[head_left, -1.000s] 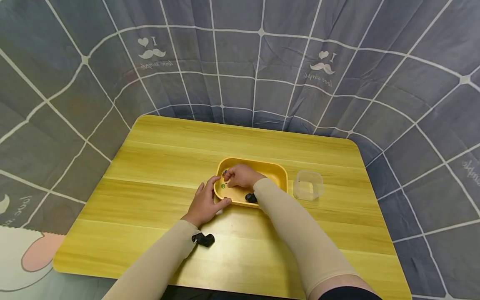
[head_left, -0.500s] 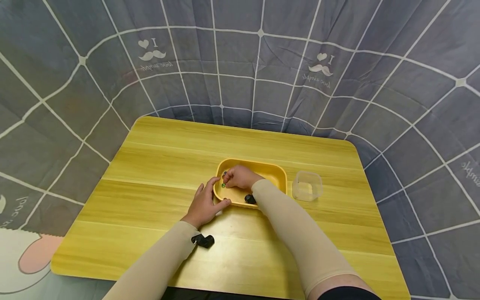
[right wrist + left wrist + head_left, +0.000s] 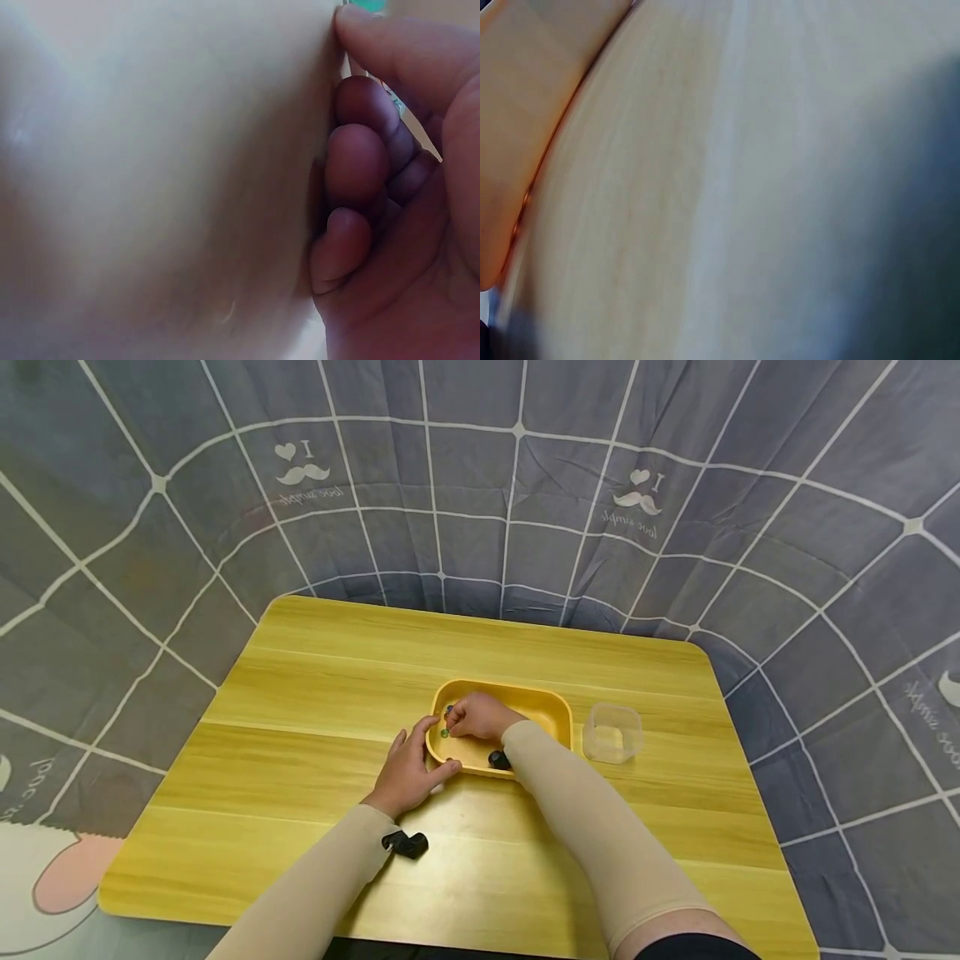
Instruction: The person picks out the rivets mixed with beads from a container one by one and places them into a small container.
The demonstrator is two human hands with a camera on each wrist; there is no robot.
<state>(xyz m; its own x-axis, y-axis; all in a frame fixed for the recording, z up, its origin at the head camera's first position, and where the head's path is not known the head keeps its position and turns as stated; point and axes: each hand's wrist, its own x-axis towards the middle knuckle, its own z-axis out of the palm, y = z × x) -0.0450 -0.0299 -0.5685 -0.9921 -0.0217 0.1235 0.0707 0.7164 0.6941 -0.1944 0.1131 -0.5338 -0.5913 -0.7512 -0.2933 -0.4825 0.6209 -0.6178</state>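
At the left end of the yellow tray [image 3: 534,693], my left hand [image 3: 405,777] rests with spread fingers against the outside wall, its thumb along the front edge. My right hand [image 3: 480,717] reaches down inside the same end, fingers curled towards the tray floor. Small coloured pieces lie by its fingertips, among them a green one [image 3: 445,733] and a blue one [image 3: 449,710]. In the right wrist view the thumb [image 3: 405,56] covers the index fingertip, and a blurred green patch [image 3: 367,4] shows beyond it. Whether anything is pinched there is hidden.
A clear square plastic container [image 3: 612,733] stands just right of the tray. Both sit on a yellow wood-grain table [image 3: 315,693] with rounded corners. A grey checked curtain [image 3: 480,477] hangs around its back and sides. Black cameras are worn at both wrists.
My right fingertips shift slightly beside the green piece inside the tray. The left hand keeps its place, and the tray stays put; the head view drifts a little.
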